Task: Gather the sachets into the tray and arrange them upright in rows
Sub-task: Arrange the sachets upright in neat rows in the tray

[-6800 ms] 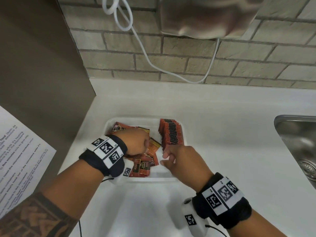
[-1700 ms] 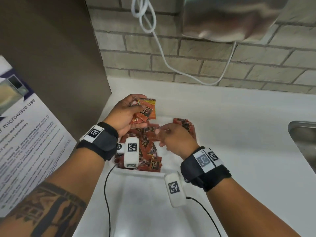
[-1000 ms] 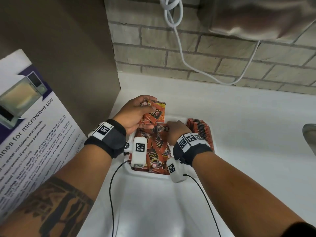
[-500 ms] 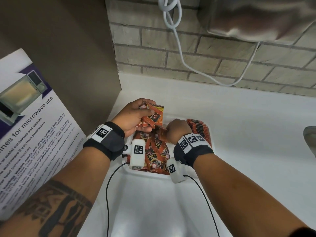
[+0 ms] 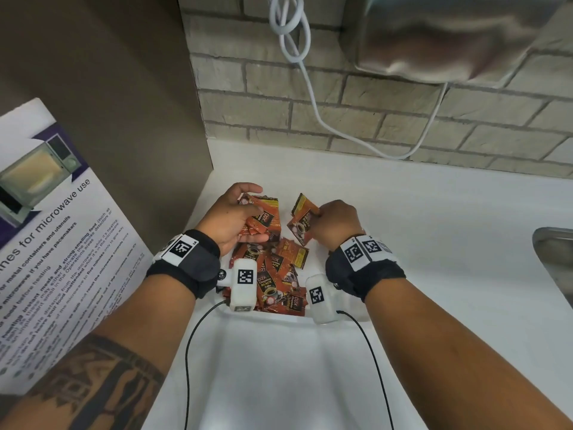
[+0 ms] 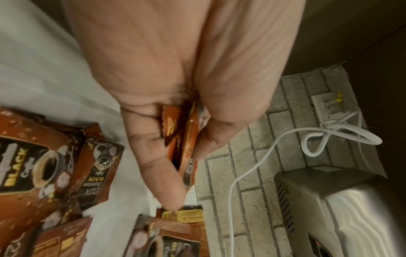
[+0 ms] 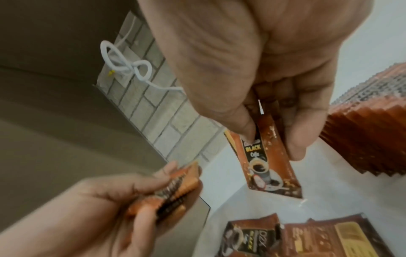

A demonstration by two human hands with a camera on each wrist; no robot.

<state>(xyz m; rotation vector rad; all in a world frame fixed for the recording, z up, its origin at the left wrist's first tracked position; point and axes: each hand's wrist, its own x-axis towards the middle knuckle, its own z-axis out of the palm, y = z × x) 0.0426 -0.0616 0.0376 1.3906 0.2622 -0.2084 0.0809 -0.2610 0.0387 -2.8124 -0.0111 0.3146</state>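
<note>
My left hand (image 5: 259, 214) is raised over the far left of the white tray (image 5: 279, 318) and grips a small stack of orange-brown coffee sachets (image 5: 266, 220). The left wrist view shows that stack (image 6: 184, 139) pinched between thumb and fingers. My right hand (image 5: 317, 214) pinches a single sachet (image 5: 302, 223) by its edge, just right of the stack, and it hangs face-out in the right wrist view (image 7: 263, 156). Several loose sachets (image 5: 273, 280) lie flat in the tray. An upright row of sachets (image 7: 369, 139) stands at the tray's right side; my right wrist hides it in the head view.
The tray sits on a white counter (image 5: 434, 243) against a brick wall (image 5: 372, 119). A brown panel (image 5: 124, 119) with a microwave poster (image 5: 46, 228) stands at left. A white cable (image 5: 310, 88) hangs from a metal unit (image 5: 449, 41). A steel sink (image 5: 555, 259) lies at the right edge.
My right hand has come up out of the loose pile with one sachet pinched in it. My left hand still holds its stack in about the same place.
</note>
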